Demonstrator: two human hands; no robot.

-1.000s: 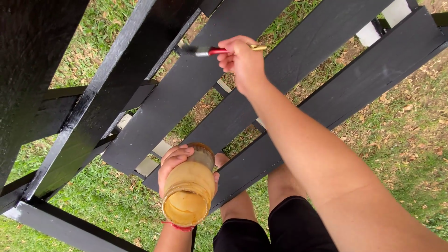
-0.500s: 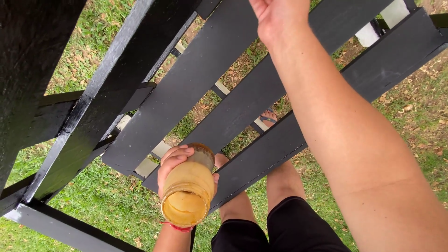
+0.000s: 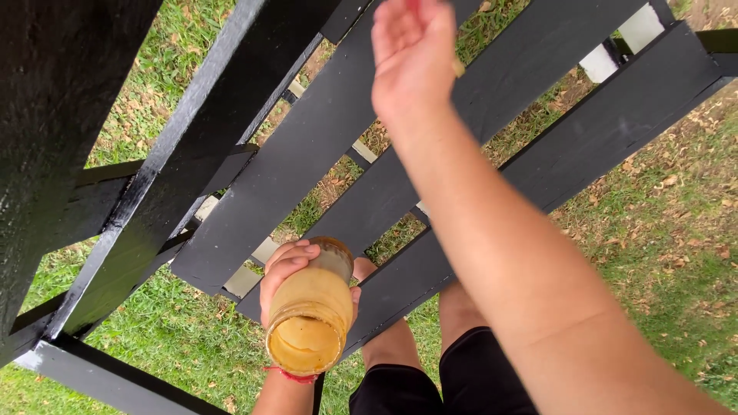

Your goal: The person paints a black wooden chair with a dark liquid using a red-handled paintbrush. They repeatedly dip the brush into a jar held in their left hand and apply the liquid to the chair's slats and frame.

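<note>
left hand (image 3: 288,265) wrapped tight around a jar (image 3: 309,323), mouth tipped toward the camera, held low by the black-painted wooden slats (image 3: 307,154). murky tan-yellow film inside the glass, hard to tell how much liquid. right hand (image 3: 411,54) raised to the upper slats, a thin tan handle tip (image 3: 458,68) poking out past it; grip itself hidden, can't tell. grass (image 3: 653,230) below.
</note>
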